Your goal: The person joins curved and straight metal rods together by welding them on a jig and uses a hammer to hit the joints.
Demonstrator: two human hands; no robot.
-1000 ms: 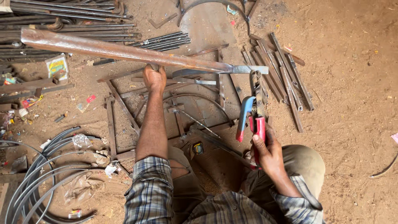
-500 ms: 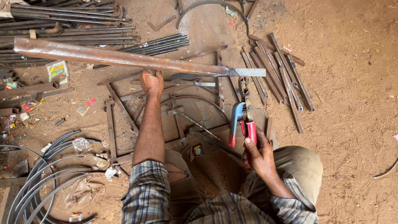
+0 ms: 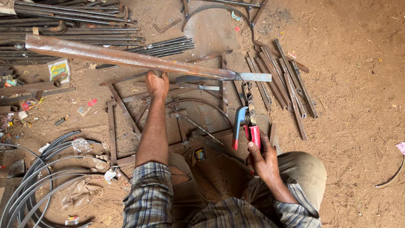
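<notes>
My left hand [image 3: 157,84] grips a long rusty metal pipe [image 3: 105,55] that runs from the upper left to the middle, with a flat grey bar [image 3: 253,77] sticking out of its right end. My right hand [image 3: 263,158] holds the red handle of locking pliers [image 3: 247,124] with one blue and one red handle. The pliers' jaws point up toward the flat bar's end. Beneath both hands lies a rusty frame [image 3: 126,114] of angle iron with a curved strip inside it.
Straight rusty bars [image 3: 287,80] lie in a loose row to the right. A bundle of rods and pipes [image 3: 76,21] is stacked at the upper left. Bent grey rods [image 3: 33,181] curve at the lower left, among paper scraps. A small tape measure [image 3: 200,154] lies by my knee.
The pliers and my right hand have shifted left and closer to me. The pipe's left end has tipped slightly lower in view. My left hand keeps its grip.
</notes>
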